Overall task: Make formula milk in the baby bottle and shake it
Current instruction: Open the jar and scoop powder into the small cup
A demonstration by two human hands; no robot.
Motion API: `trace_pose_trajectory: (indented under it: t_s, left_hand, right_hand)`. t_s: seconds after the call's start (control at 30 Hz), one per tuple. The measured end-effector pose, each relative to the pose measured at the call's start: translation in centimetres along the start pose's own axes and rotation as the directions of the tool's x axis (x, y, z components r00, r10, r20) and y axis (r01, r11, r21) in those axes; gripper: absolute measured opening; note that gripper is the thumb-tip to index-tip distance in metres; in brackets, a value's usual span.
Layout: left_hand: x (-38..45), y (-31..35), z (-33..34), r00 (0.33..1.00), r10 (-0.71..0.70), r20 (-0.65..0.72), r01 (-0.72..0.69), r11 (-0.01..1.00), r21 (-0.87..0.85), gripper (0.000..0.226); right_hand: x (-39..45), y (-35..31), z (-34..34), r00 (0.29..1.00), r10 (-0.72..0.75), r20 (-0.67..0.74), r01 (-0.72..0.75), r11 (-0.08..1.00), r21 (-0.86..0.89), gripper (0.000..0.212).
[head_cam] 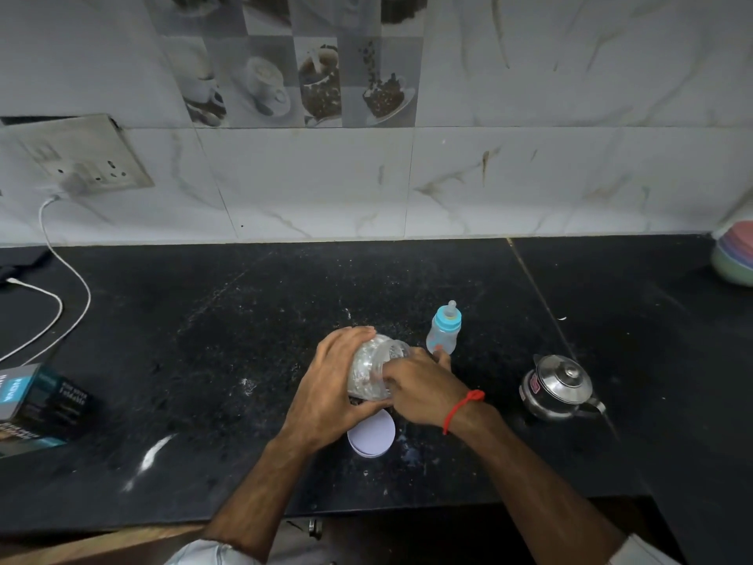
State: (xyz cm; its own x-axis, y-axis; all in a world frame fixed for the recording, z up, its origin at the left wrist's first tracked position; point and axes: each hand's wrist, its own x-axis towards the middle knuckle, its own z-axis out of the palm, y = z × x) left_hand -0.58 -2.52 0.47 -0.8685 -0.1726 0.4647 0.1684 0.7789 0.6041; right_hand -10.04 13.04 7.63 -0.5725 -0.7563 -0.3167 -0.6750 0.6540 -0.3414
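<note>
A person's left hand point(326, 391) wraps around the side of a clear jar point(373, 371), fingers curled over its top, holding it tilted toward the right. The right hand point(421, 387) meets the jar's mouth, its fingers at or inside the opening and partly hidden, so whether they pinch anything cannot be told. A red thread point(462, 407) circles the right wrist. Just below the hands a round white lid point(373, 438) lies flat on the counter. Just beyond the right hand stands the baby bottle point(444, 330), upright, with its blue collar and teat on. To the right, apart from the hands, sits a small steel kettle point(558, 387) with its lid on. At far left a dark box point(38, 403) lies near a white cable point(65, 295) running up to a wall socket point(77, 157). The black speckled countertop point(244, 320) meets a white marble-patterned tiled wall point(529, 177). Stacked coloured bowls point(735, 254) sit at the right edge.
</note>
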Motion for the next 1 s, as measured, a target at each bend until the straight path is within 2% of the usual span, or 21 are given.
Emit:
trace_pose_trajectory:
  t_s: [0.1, 0.17, 0.3, 0.43, 0.5, 0.53, 0.63, 0.73, 0.8, 0.83, 0.9, 1.0]
  left_hand:
    - [-0.3, -0.5, 0.2, 0.999, -0.046, -0.005, 0.046, 0.999, -0.027, 0.097]
    - [-0.4, -0.7, 0.4, 0.996, -0.091, -0.006, 0.090, 0.994, -0.057, 0.101]
    - [-0.4, -0.9, 0.8, 0.989, -0.147, -0.013, 0.144, 0.983, -0.118, 0.105]
    - [-0.4, -0.7, 0.9, 0.990, -0.142, -0.013, 0.140, 0.984, -0.114, 0.105]
    - [-0.4, -0.6, 0.8, 0.991, -0.131, -0.010, 0.129, 0.987, -0.093, 0.105]
    - [-0.3, -0.4, 0.8, 0.992, -0.123, -0.011, 0.121, 0.989, -0.079, 0.104]
    - [0.0, 0.1, 0.8, 0.996, -0.093, -0.016, 0.093, 0.995, -0.042, 0.102]
    - [0.2, 0.4, 0.8, 0.998, -0.066, 0.004, 0.067, 0.998, -0.018, 0.101]
    - [0.0, 0.3, 0.9, 0.998, -0.067, 0.015, 0.067, 0.998, -0.017, 0.100]
    - [-0.1, 0.2, 0.9, 0.997, -0.070, 0.015, 0.071, 0.997, -0.019, 0.100]
    - [-0.3, 0.0, 0.9, 0.997, -0.078, 0.010, 0.078, 0.997, -0.022, 0.100]
    - [-0.5, -0.3, 0.9, 0.994, -0.109, 0.005, 0.109, 0.994, -0.018, 0.103]
  right_hand:
    - [-0.5, 0.4, -0.6, 0.988, 0.008, -0.155, 0.004, 0.997, 0.079, 0.020]
    - [-0.7, 0.5, -0.7, 0.971, 0.001, -0.238, 0.013, 0.998, 0.056, 0.020]
    - [-0.8, 0.2, -0.6, 0.935, -0.058, -0.350, 0.021, 0.994, -0.109, 0.029]
    - [-1.1, 0.1, -0.9, 0.905, -0.145, -0.401, 0.035, 0.963, -0.269, 0.022]
    - [-1.2, 0.0, -0.7, 0.856, -0.247, -0.455, 0.072, 0.927, -0.369, 0.009]
    - [-1.1, 0.1, -0.7, 0.843, -0.276, -0.461, 0.074, 0.910, -0.409, 0.007]
    - [-0.7, 0.7, -0.7, 0.837, -0.344, -0.425, 0.124, 0.877, -0.465, 0.018]
    - [0.0, 1.1, -0.4, 0.864, -0.357, -0.356, 0.156, 0.861, -0.485, 0.019]
    - [0.5, 1.4, 0.2, 0.907, -0.310, -0.285, 0.169, 0.888, -0.428, 0.017]
    - [0.7, 1.7, 0.4, 0.930, -0.269, -0.251, 0.174, 0.923, -0.344, 0.017]
    - [0.8, 2.1, 0.7, 0.953, -0.184, -0.240, 0.168, 0.982, -0.085, 0.017]
    - [0.7, 2.3, 0.9, 0.948, -0.052, -0.315, 0.143, 0.951, 0.273, 0.012]
